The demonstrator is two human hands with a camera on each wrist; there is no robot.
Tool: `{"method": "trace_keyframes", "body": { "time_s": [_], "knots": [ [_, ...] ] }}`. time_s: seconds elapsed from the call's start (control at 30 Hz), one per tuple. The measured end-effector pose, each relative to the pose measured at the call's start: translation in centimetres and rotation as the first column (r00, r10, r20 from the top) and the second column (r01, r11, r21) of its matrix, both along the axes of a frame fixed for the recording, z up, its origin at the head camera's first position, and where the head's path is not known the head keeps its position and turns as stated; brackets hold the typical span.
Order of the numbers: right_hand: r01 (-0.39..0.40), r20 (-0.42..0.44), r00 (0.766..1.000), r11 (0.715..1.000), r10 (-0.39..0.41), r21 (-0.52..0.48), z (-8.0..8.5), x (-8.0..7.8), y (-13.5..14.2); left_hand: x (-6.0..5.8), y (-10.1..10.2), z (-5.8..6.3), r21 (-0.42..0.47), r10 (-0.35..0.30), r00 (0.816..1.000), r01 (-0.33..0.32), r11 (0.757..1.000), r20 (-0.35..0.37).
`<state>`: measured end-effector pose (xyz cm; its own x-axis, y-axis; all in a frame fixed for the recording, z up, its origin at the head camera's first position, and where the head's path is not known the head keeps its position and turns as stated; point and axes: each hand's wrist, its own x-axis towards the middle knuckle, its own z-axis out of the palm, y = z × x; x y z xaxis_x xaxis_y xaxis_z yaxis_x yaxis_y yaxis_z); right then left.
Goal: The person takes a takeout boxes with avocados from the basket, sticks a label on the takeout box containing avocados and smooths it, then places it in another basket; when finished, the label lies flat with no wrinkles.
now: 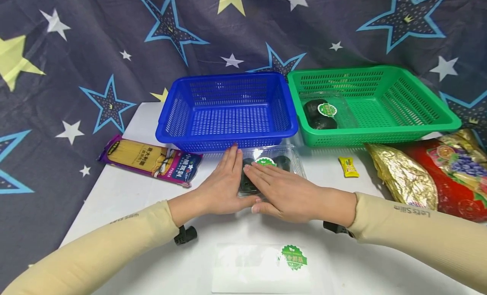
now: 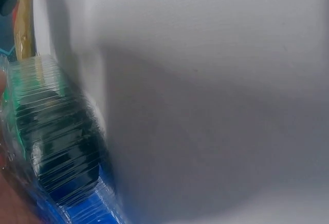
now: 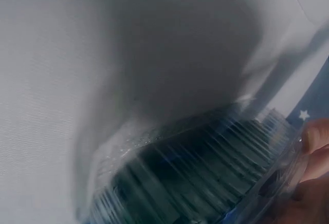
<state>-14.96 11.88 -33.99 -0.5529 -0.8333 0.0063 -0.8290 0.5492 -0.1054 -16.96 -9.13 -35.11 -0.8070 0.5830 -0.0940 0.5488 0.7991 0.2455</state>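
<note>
Two bare hands meet at a clear, ribbed plastic box (image 1: 284, 152) in the middle of a white table (image 1: 133, 198). The left hand (image 1: 222, 187) lies along the box's left side, fingers straight and together, thumb stretched along the near edge. The right hand (image 1: 287, 193) lies flat across the lid, its extended fingers slanting over the left half. Neither hand is curled around anything; the thumbs come together at the near edge. Dark, round fruit shows through the plastic, below a round green-and-white sticker (image 1: 265, 161) partly covered by the right fingers.

Just beyond the box stands a blue, slotted plastic basket (image 1: 230, 119). To its right, a green, slotted plastic basket (image 1: 380, 111) holds a second clear plastic box (image 1: 344, 117) of dark fruit at its left end.

A purple-and-yellow packet of pasta (image 1: 150, 159) lies left of the hands. On the right are a small yellow wrapper packet (image 1: 348, 167) and a large red-and-gold foil bag (image 1: 430, 172). Nearest the viewer lies a pale rectangular sheet (image 1: 243, 265) bearing a green sticker (image 1: 294, 257). Dark cloth printed with stars (image 1: 114, 54) hangs behind.
</note>
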Motion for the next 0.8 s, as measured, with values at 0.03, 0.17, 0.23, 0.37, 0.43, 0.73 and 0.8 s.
{"method": "trace_keyframes", "body": {
  "time_s": [0.03, 0.17, 0.23, 0.37, 0.43, 0.73, 0.8],
  "knots": [
    [0.003, -0.001, 1.000, 1.000, -0.003, 0.002, 0.0, 0.0, -0.1, 0.0, 0.0, 0.0, -0.004, 0.000, 1.000, 0.000, 1.000, -0.004],
    [0.025, -0.001, 1.000, 1.000, -0.025, 0.013, 0.0, 0.1, 0.2, 0.0, 0.1, 0.0, -0.008, 0.004, 1.000, -0.004, 1.000, -0.018],
    [0.040, 0.001, 0.999, 0.999, -0.040, 0.018, 0.0, 0.2, 0.6, 0.0, 0.1, 0.0, -0.005, 0.008, 1.000, -0.009, 1.000, -0.020],
    [0.063, -0.018, 0.998, 0.998, -0.062, 0.022, 0.0, 0.5, 1.7, 0.1, 0.1, 0.0, -0.008, 0.020, 1.000, -0.020, 1.000, -0.012],
    [0.071, -0.033, 0.997, 0.997, -0.070, 0.022, -0.1, 0.6, 2.3, 0.1, 0.1, 0.0, -0.012, 0.026, 1.000, -0.026, 1.000, -0.001],
    [0.056, -0.079, 0.995, 0.998, -0.054, 0.025, 0.3, 0.3, 3.3, 0.1, 0.2, 0.0, 0.007, 0.025, 1.000, -0.025, 1.000, 0.005],
    [0.051, -0.060, 0.997, 0.998, -0.049, 0.031, 0.5, -0.1, 3.0, 0.1, 0.2, 0.0, 0.007, 0.021, 1.000, -0.021, 1.000, -0.002]
  ]
}}
